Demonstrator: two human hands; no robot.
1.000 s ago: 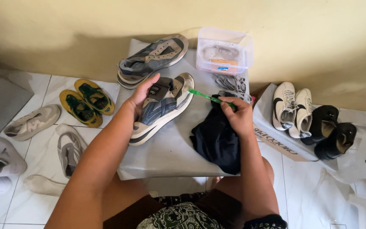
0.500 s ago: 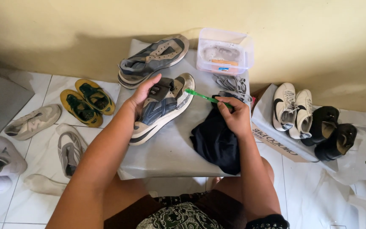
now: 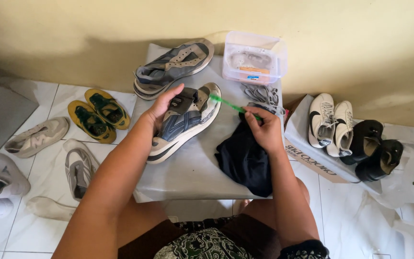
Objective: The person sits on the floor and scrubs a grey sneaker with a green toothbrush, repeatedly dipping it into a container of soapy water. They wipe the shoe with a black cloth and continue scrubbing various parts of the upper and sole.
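Observation:
A grey and blue sneaker (image 3: 184,123) lies on a low grey table (image 3: 192,172). My left hand (image 3: 165,104) grips its upper edge and steadies it. My right hand (image 3: 263,127) holds a green toothbrush (image 3: 230,104) whose bristle end touches the toe of the sneaker. Under my right hand lies a dark cloth (image 3: 245,160). A second matching sneaker (image 3: 173,66) rests at the back of the table.
A clear plastic box (image 3: 255,60) and loose grey laces (image 3: 259,93) sit at the table's back right. White sneakers (image 3: 332,122) and black shoes (image 3: 372,148) rest on a cardboard box to the right. Yellow shoes (image 3: 99,112) and pale sneakers (image 3: 37,136) lie on the tiled floor left.
My right hand has shifted the toothbrush slightly along the sneaker's toe. My left hand stays on the sneaker.

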